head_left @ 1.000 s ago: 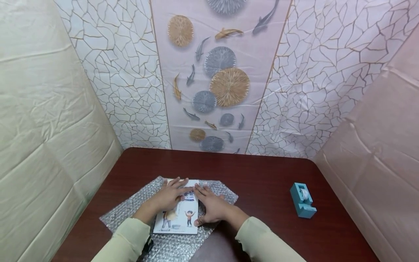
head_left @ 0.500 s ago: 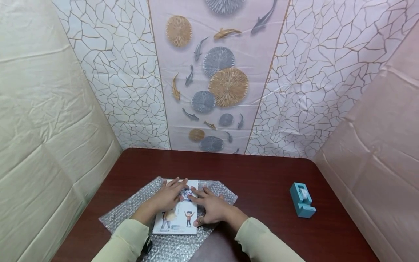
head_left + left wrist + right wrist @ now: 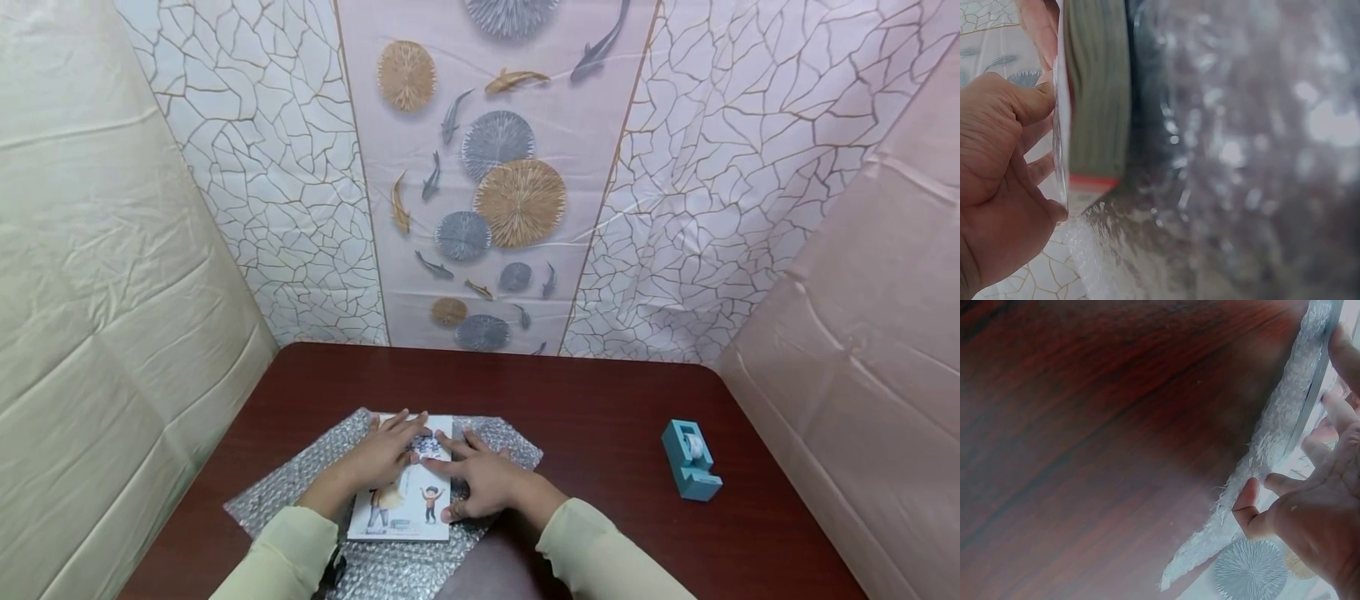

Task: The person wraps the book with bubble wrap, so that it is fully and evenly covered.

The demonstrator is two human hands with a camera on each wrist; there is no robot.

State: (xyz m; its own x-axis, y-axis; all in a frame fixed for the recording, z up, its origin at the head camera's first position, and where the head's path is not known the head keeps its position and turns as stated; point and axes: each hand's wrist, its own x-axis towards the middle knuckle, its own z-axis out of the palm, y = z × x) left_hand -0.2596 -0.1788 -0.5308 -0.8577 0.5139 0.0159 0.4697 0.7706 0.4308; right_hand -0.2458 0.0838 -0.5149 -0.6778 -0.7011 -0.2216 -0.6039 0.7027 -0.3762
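A book (image 3: 408, 510) with a white illustrated cover lies on a sheet of bubble wrap (image 3: 300, 471) in the head view. My left hand (image 3: 379, 457) rests across the cover's upper left with fingers extended. Over the right edge spreads my right hand (image 3: 486, 479), its fingers touching the cover and its thumb at the lower right side. In the left wrist view, the thick page edges (image 3: 1097, 94) show beside the fingers, and a clear layer lies along the cover. The right wrist view shows a strip of bubble wrap (image 3: 1272, 431) under the book's edge.
A teal tape dispenser (image 3: 690, 462) with a roll of tape stands at the right on the dark red table (image 3: 592, 425). Cream fabric walls (image 3: 112, 317) rise at both sides. A patterned backdrop (image 3: 480, 275) hangs behind the table.
The right hand's fingers have slid inward and slightly nearer over the cover, spreading apart. The left hand, book and bubble wrap stay nearly still.
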